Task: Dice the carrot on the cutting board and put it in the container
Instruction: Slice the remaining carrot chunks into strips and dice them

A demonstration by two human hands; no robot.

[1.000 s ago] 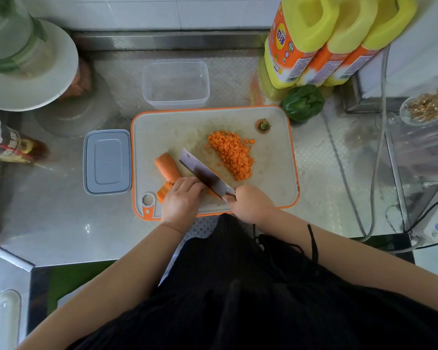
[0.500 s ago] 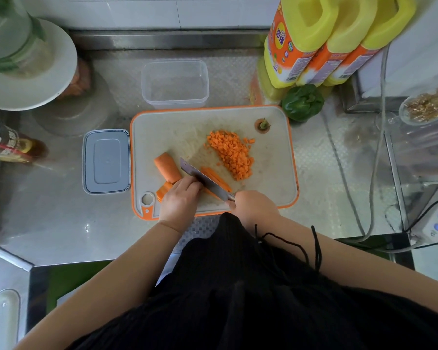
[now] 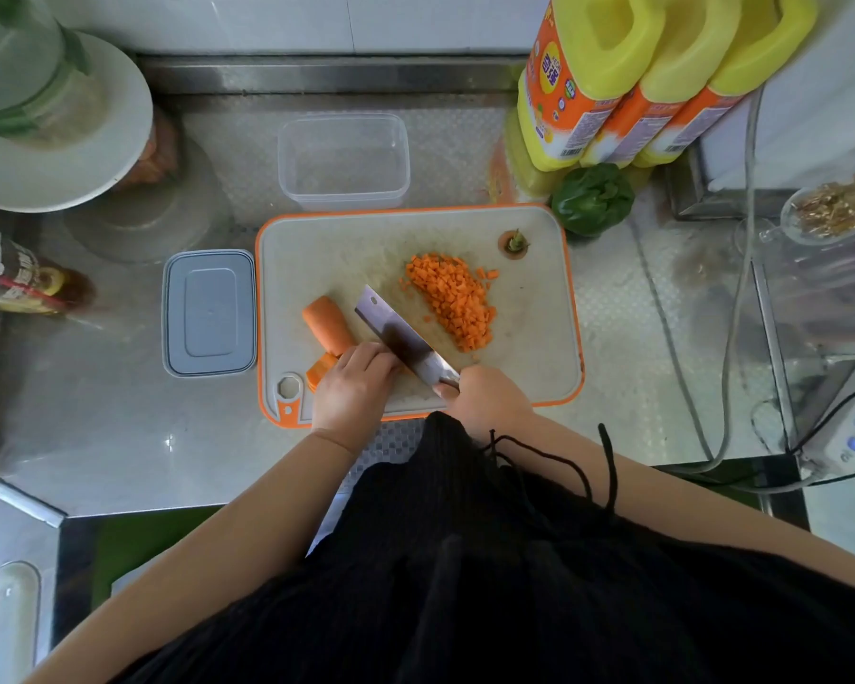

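Note:
A white cutting board [image 3: 346,249] with an orange rim lies on the steel counter. A pile of diced carrot [image 3: 452,298] sits right of its centre. A thick carrot chunk [image 3: 328,324] lies at the left, with thinner carrot pieces [image 3: 319,368] below it. My left hand [image 3: 354,387] holds down carrot pieces, which it mostly hides. My right hand [image 3: 484,394] grips the handle of a cleaver [image 3: 403,338], whose blade stands right beside my left fingers. An empty clear container [image 3: 344,160] stands behind the board.
A grey lid [image 3: 209,312] lies left of the board. The carrot top [image 3: 513,244] sits at the board's far right corner, a green pepper [image 3: 592,199] just beyond it. Yellow oil bottles [image 3: 578,86] stand at the back right, cables [image 3: 662,333] to the right.
The cleaver came down flat through the carrot half a second ago and now stands raised and tilted again, further left against my left fingers. The sliced strips are no longer visible.

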